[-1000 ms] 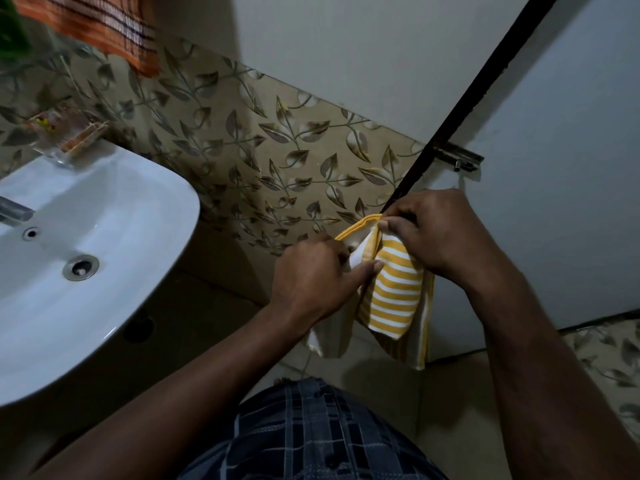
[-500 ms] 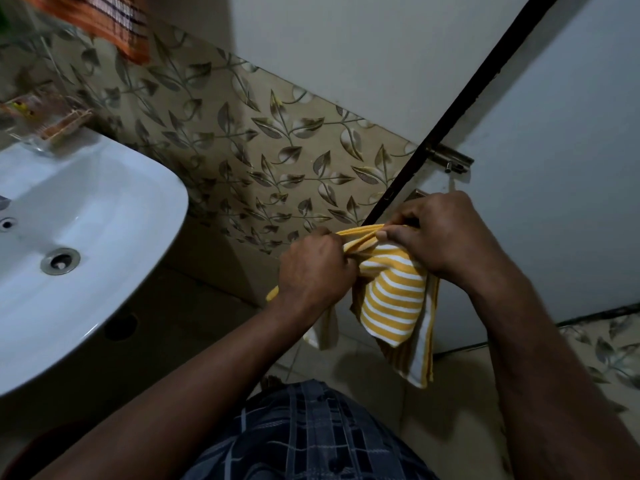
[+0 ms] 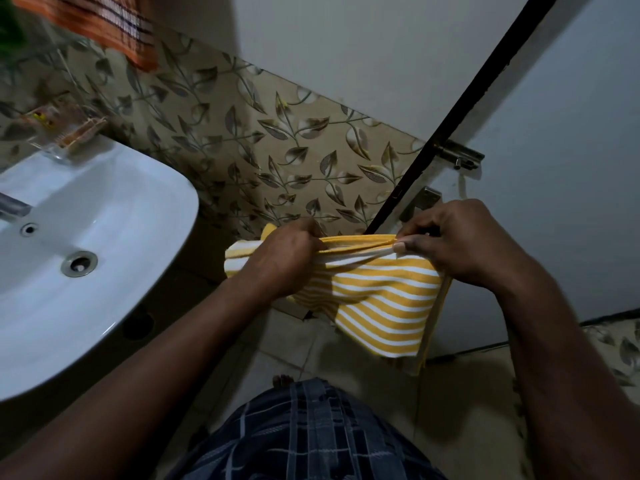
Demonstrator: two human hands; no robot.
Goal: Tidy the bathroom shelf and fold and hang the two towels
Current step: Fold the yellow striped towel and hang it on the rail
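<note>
A yellow and white striped towel (image 3: 381, 299) is stretched between my two hands in front of me, its folded top edge running level and the rest hanging down. My left hand (image 3: 287, 258) grips the top edge at the left, with a short end of towel sticking out beyond it. My right hand (image 3: 460, 244) pinches the same edge at the right, thumb on top. An orange striped towel (image 3: 114, 26) hangs at the top left above the basin. The shelf is only glimpsed at the far top left.
A white wash basin (image 3: 138, 216) fills the left, with a clear soap dish (image 3: 65, 133) at its back. A dark door edge (image 3: 460, 109) runs diagonally behind my hands, with a metal latch (image 3: 460, 157) on the door. Leaf-patterned tiles cover the wall.
My hands have moved apart along the top edge, spreading the bunched striped towel out wide. The camera has swung slightly left and down.
</note>
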